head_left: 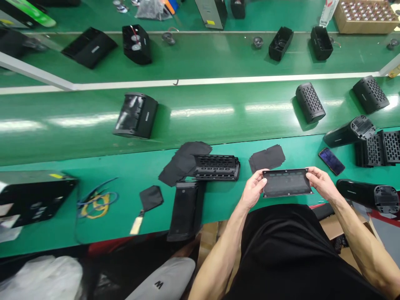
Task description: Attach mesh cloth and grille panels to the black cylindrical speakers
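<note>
1. You held the panel [286, 183] level over the worktop [125, 183] edge. Your left hand [253, 188] pinched its 9 o'clock end and your right hand [319, 183] its 3 o'clock end.
2. This looked like a checking step, and the next move would call for an even two-handed grip.
3. From the panel, the cloth [267, 157] lay near at 12 o'clock and the grille [217, 167] at 10 o'clock.

A green workbench [125, 204] runs across the near side. Beyond it lies a glossy green conveyor belt [218, 129] streaked with reflected ceiling light; a white rail [250, 78] edges its far side, another green bench [218, 54] behind.
</note>
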Tool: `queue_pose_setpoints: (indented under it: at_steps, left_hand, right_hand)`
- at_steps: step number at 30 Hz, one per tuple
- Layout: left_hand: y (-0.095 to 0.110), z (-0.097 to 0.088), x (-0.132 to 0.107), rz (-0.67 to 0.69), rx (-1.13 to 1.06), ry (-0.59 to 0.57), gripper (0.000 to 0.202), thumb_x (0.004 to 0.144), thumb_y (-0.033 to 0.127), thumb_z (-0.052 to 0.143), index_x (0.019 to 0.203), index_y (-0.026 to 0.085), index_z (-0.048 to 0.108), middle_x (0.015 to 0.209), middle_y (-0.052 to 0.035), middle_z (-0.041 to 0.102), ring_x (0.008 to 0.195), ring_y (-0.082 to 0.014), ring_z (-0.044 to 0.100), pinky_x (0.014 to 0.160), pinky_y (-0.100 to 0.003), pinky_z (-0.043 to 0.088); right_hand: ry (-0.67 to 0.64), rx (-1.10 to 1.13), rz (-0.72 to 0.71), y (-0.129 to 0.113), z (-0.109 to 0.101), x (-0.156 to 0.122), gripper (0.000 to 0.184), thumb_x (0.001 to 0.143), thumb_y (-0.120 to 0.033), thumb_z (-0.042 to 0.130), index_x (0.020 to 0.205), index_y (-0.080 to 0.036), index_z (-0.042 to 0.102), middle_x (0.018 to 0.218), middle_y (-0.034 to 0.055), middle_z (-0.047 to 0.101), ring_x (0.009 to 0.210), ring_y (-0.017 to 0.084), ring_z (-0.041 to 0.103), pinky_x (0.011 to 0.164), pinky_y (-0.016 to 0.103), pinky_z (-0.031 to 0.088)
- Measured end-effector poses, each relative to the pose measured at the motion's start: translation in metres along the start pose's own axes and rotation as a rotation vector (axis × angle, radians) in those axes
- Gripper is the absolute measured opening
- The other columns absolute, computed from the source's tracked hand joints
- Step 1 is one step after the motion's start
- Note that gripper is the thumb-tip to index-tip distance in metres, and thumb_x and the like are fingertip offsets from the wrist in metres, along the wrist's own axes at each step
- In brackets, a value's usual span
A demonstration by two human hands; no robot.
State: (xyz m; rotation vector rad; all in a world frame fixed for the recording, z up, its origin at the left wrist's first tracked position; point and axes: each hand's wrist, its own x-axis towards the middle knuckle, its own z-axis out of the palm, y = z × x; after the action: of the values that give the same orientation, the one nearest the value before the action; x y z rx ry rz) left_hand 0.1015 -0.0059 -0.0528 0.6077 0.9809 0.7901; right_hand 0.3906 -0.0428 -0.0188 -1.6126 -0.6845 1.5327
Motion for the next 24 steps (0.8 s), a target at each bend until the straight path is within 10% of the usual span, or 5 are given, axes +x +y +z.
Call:
queue_pose_setpoints:
  at_steps: [10, 14, 18, 24]
  left_hand:
    - [0.012, -0.004, -0.008, 0.062, -0.142, 0.026, 0.07, 0.078, 0.061, 0.085, 0.131, 0.019, 0.068, 0.121, -0.0128, 0.075, 0.107, -0.0276, 0.072, 0.092, -0.038, 0.057]
    - [0.015, 0.001, -0.022, 0.16, -0.345, -0.075, 0.106, 0.059, 0.089, 0.081, 0.142, 0.025, 0.062, 0.135, -0.0168, 0.071, 0.118, -0.0371, 0.069, 0.095, -0.051, 0.058]
    - [0.012, 0.01, -0.019, 0.235, -0.378, -0.185, 0.101, 0.046, 0.066, 0.101, 0.132, 0.026, 0.067, 0.133, -0.0153, 0.072, 0.127, -0.0403, 0.066, 0.107, -0.057, 0.052]
    - [0.013, -0.014, -0.018, 0.278, -0.4, 0.02, 0.084, 0.049, 0.064, 0.099, 0.118, 0.023, 0.074, 0.114, -0.0123, 0.079, 0.127, -0.0413, 0.067, 0.111, -0.061, 0.051]
  right_hand:
    - [-0.106, -0.035, 0.021, -0.015, 0.013, -0.007, 0.052, 0.079, -0.069, 0.082, 0.077, -0.024, 0.057, 0.049, -0.0064, 0.051, 0.038, 0.011, 0.041, 0.041, 0.025, 0.033]
    - [-0.066, 0.09, -0.011, -0.022, 0.041, -0.005, 0.046, 0.079, -0.061, 0.087, 0.08, -0.025, 0.058, 0.054, -0.0069, 0.048, 0.039, 0.011, 0.041, 0.038, 0.024, 0.035]
    - [-0.139, 0.154, -0.001, -0.024, 0.078, 0.005, 0.046, 0.079, -0.057, 0.089, 0.076, -0.025, 0.056, 0.056, -0.0055, 0.05, 0.041, 0.011, 0.045, 0.039, 0.023, 0.037]
    - [-0.255, 0.064, 0.044, -0.034, 0.127, 0.015, 0.051, 0.078, -0.065, 0.087, 0.078, -0.025, 0.055, 0.059, -0.0048, 0.051, 0.045, 0.013, 0.052, 0.042, 0.026, 0.043]
